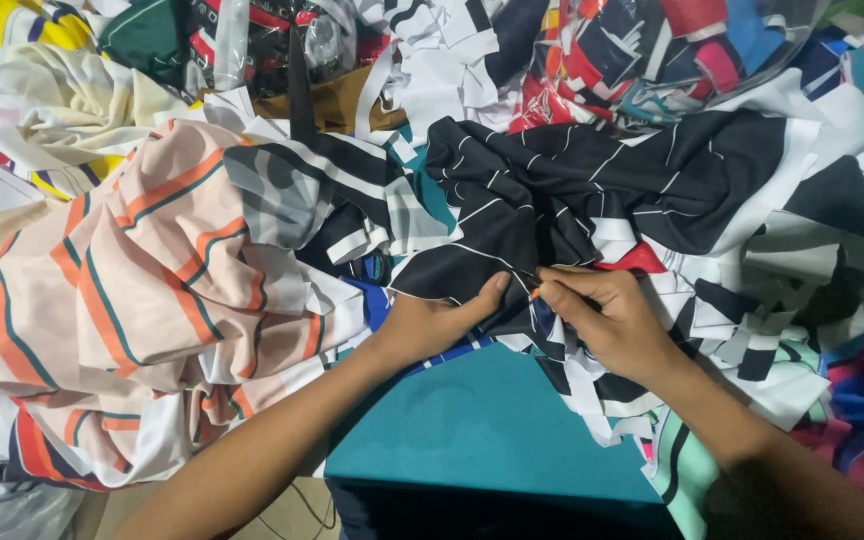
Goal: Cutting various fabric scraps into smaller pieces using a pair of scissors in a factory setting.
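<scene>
— Why do we pinch the black cloth (592,190) here?

— Our left hand (432,322) presses it flat with the thumb. Our right hand (607,315) has its fingers closed on the edge, maybe on a small tool; we cannot tell.

— Any bags?

— A clear bag (712,50) of scraps sits up top. The peach cloth (142,290) lies left.

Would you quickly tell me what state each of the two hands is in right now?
Left hand: closed, pinching the black fabric with thin white stripes.
Right hand: closed on the same fabric, fingers pinched around something small that cannot be made out.
</scene>
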